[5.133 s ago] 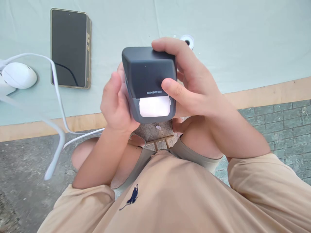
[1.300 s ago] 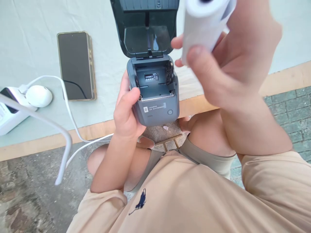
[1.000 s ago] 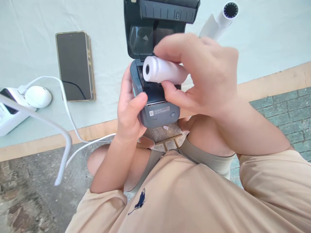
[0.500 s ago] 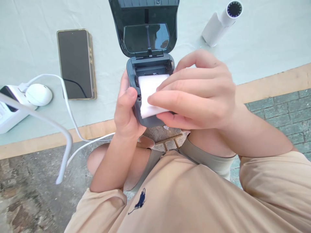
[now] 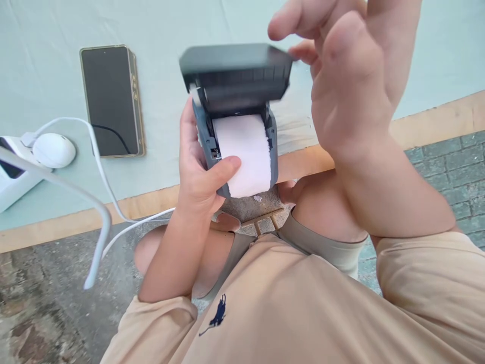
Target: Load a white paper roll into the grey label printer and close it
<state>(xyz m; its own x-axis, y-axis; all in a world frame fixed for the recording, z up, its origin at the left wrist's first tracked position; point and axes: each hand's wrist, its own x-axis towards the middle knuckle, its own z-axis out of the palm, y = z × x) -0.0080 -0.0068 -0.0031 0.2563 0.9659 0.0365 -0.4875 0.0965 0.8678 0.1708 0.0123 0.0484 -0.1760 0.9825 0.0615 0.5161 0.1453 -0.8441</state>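
My left hand (image 5: 197, 174) grips a dark grey portable thermal printer (image 5: 275, 167) from its left side. The thumb of that hand presses on the white paper (image 5: 248, 146), which lies across the printer's bay and hangs over the near edge with a ragged end. Half closed, the printer's lid (image 5: 237, 58) tilts over the far part of the bay and is slightly blurred. My right hand (image 5: 350, 76) is raised at the lid's right corner, fingers apart and nothing held in it. One fingertip is at that corner; whether it touches I cannot tell.
A dark-screened smartphone (image 5: 111, 101) lies on the pale tablecloth (image 5: 166, 30) at the left. Beside it are a white power strip (image 5: 18, 184), a white rounded plug (image 5: 55, 150) and white cables (image 5: 100, 167). The table's tan edge (image 5: 151, 203) runs in front of my knees.
My right hand has left the paper and moved up and right. The lid has swung from wide open to half closed. My left thumb has shifted from the printer's rim onto the paper.
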